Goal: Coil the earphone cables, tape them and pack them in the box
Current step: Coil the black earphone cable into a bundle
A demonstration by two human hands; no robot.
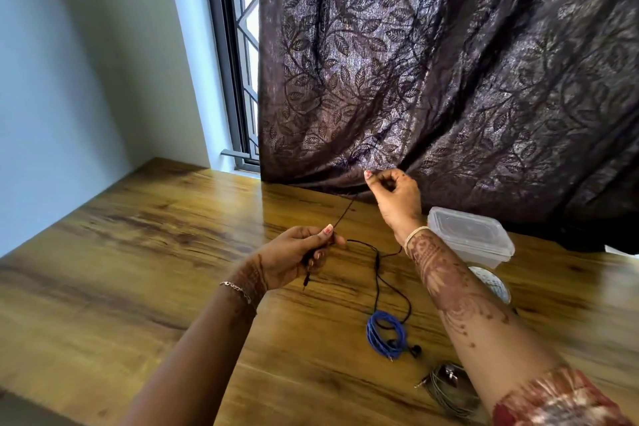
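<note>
**Hands stretching a black earphone cable over the wooden tabletop**

Left hand (pixel 304 254) is curled into a loose fist, thumb and forefinger pinching a thin black earphone cable (pixel 377 266); the plug end hangs out below the palm. From that pinch the cable runs taut, up and away, to the right hand (pixel 392 195), which is raised near the curtain hem and nips the strand between thumb and fingertip, the other fingers folded in. Slack from the same cable droops between the two wrists and trails in a long narrow loop down across the tabletop (pixel 138 252), a glossy plank surface with strong brown-and-amber grain.

Nearer the person, a blue earphone cable (pixel 385 334) lies wound into a tight oval coil, with small black earbuds (pixel 415 349) just beside it. Closer still, partly under the right forearm, a grey cable coil (pixel 446 391) rests with a metal plug sticking out.

Beyond the right wrist sits a clear plastic box (pixel 472 235), rectangular with rounded corners and its lid on. Just in front of it a roll of clear tape (pixel 492 284) lies flat, partly hidden by the forearm.

A dark curtain (pixel 449 62) with a woven leaf pattern hangs behind, its folds touching the tabletop's far edge.
</note>
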